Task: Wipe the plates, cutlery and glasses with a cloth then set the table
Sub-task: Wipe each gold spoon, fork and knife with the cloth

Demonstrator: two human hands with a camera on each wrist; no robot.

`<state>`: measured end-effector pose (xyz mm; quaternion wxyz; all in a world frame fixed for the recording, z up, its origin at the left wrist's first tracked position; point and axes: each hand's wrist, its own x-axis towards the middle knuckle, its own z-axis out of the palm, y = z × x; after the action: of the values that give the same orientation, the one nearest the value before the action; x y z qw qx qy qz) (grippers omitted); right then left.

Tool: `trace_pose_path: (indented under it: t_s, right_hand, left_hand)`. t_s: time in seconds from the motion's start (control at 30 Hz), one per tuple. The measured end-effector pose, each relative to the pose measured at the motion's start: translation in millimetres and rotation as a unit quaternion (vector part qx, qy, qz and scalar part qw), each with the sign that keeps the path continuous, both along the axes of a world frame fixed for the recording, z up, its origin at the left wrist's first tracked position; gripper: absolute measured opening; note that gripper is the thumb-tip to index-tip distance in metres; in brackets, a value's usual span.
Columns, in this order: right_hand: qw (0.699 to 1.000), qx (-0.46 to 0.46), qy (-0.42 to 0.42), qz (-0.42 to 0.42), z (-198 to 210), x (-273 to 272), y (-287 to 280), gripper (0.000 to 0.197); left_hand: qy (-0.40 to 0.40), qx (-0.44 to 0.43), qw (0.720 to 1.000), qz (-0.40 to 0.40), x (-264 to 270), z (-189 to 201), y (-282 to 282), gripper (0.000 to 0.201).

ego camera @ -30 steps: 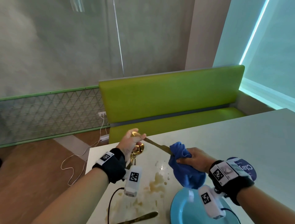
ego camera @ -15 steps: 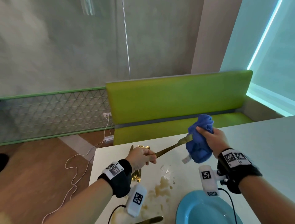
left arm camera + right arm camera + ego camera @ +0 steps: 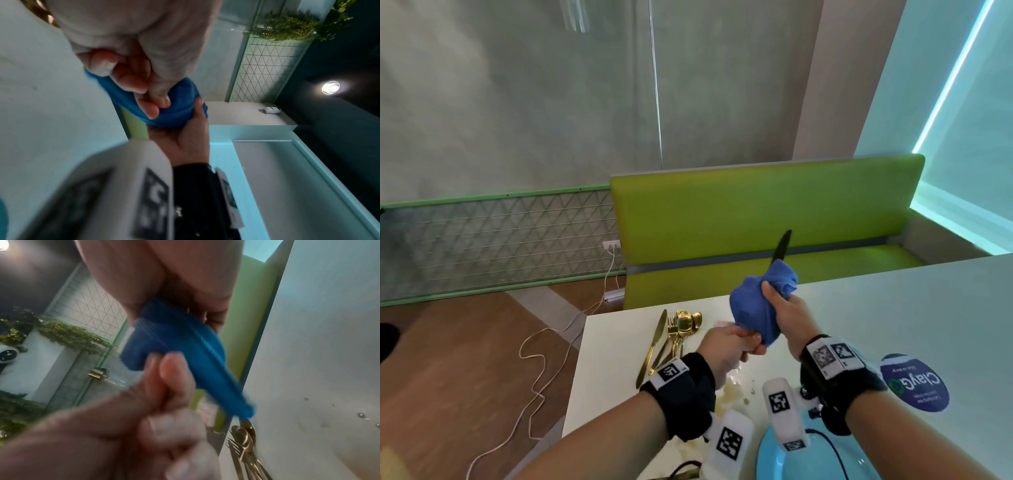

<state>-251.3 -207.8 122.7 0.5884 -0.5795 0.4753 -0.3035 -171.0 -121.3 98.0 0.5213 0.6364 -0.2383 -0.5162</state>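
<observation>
Knife (image 3: 781,247): centre of the head view, blade tip poking up out of the cloth, tilted right.
Cloth (image 3: 760,308): blue, bunched round the knife's middle.
Right hand (image 3: 787,315): fingers curled round the cloth, gripping it.
Left hand (image 3: 726,346): fist closed at the cloth's lower end, apparently on the knife's handle, which is hidden.
Cutlery (image 3: 674,337): gold pile on the counter (image 3: 893,308), left of the hands.
Plate (image 3: 825,459): light blue, bottom edge.
</observation>
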Motion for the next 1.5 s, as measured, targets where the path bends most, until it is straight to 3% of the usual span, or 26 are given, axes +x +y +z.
trace_pose_path:
  t_s: [0.07, 0.17, 0.27, 0.37, 0.43, 0.53, 0.67, 0.8, 0.93, 1.1, 1.17, 1.23, 1.33, 1.5]
  right_hand:
    - [0.998, -0.022, 0.030, 0.056, -3, 0, 7, 0.022]
    - [0.978, -0.086, 0.125, 0.143, -12, -4, 9, 0.025]
    - [0.951, -0.153, 0.223, 0.152, -17, -10, 2, 0.032]
    - [0.953, -0.158, 0.232, 0.111, -15, -15, -5, 0.036]
    - [0.956, -0.144, 0.232, 0.112, -14, -18, -6, 0.040]
    - [0.947, -0.133, 0.240, 0.168, -17, -16, 1, 0.039]
    - [0.929, -0.127, 0.205, 0.282, -18, -7, 14, 0.024]
    - [0.917, -0.102, 0.192, 0.336, -16, -3, 17, 0.008]
    - [0.900, -0.135, 0.240, 0.337, -18, 7, 20, 0.016]
    - [0.848, -0.160, 0.340, 0.374, -35, 6, 19, 0.027]
    - [0.853, -0.145, 0.349, 0.361, -45, -2, 16, 0.033]
    - [0.862, -0.144, 0.356, 0.331, -51, -10, 9, 0.032]
    - [0.869, -0.146, 0.369, 0.296, -57, -15, -7, 0.029]
    - [0.876, -0.137, 0.382, 0.260, -70, -21, -31, 0.036]
  left_hand:
    - [0.018, -0.010, 0.999, 0.029, -6, -1, -2, 0.038]
    - [0.043, 0.004, 0.998, 0.050, -13, -3, 2, 0.028]
    - [0.011, 0.025, 0.999, -0.023, -14, -6, 8, 0.018]
    - [-0.078, 0.070, 0.989, -0.108, 4, -3, 9, 0.013]
    - [-0.112, 0.071, 0.990, -0.049, 23, 0, 6, 0.015]
    - [-0.060, 0.026, 0.997, 0.042, 37, 4, -3, 0.008]
    - [0.033, 0.000, 0.998, 0.055, 34, -5, -12, 0.014]
    - [0.081, -0.003, 0.995, 0.061, 39, -17, -11, 0.016]
    - [0.076, 0.003, 0.992, 0.103, 50, -22, -16, 0.021]
    - [0.122, 0.022, 0.963, 0.237, 110, -25, -16, 0.021]
    - [0.062, 0.043, 0.968, 0.239, 142, -27, -7, 0.018]
    - [-0.109, 0.126, 0.969, 0.181, 168, -32, 2, 0.017]
    - [-0.334, 0.304, 0.891, 0.044, 192, -61, 5, 0.034]
    - [-0.402, 0.415, 0.815, -0.046, 199, -116, 4, 0.038]
